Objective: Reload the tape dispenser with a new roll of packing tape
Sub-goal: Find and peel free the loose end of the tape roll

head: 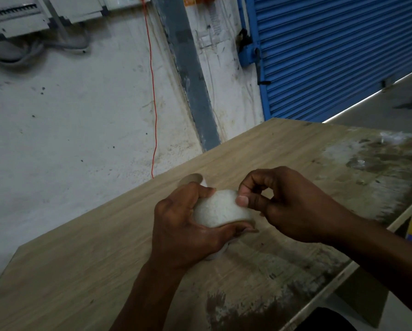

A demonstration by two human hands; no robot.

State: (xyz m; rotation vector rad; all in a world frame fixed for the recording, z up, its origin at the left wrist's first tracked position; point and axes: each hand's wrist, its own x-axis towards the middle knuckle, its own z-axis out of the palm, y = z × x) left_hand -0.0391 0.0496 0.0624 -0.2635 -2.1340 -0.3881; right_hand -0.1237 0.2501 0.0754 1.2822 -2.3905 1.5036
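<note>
Table (85, 271): wood-grain top, worn and stained with dark and whitish patches toward its right side; carries the items below.

Left hand (183, 225): over the table's middle, fingers (206, 191) and thumb curled round a roll of packing tape.

Roll of packing tape (218, 211): whitish, cloudy outer face turned up; held in the left hand just above the table, its lower part hidden by the palm.

Right hand (293, 204): just right of the roll, thumb and forefinger pinching at the roll's upper right edge; remaining fingers curled in. Whether a loose tape end is caught between them cannot be told.

Cardboard core (191, 179): brown ring, partly hidden behind the left hand, on the table.

Orange cord (153, 91): hangs down the scuffed white wall beyond the table.

Blue roller shutter (331, 48): far right.

Electrical panel (14, 17): grey, upper left on the wall.
</note>
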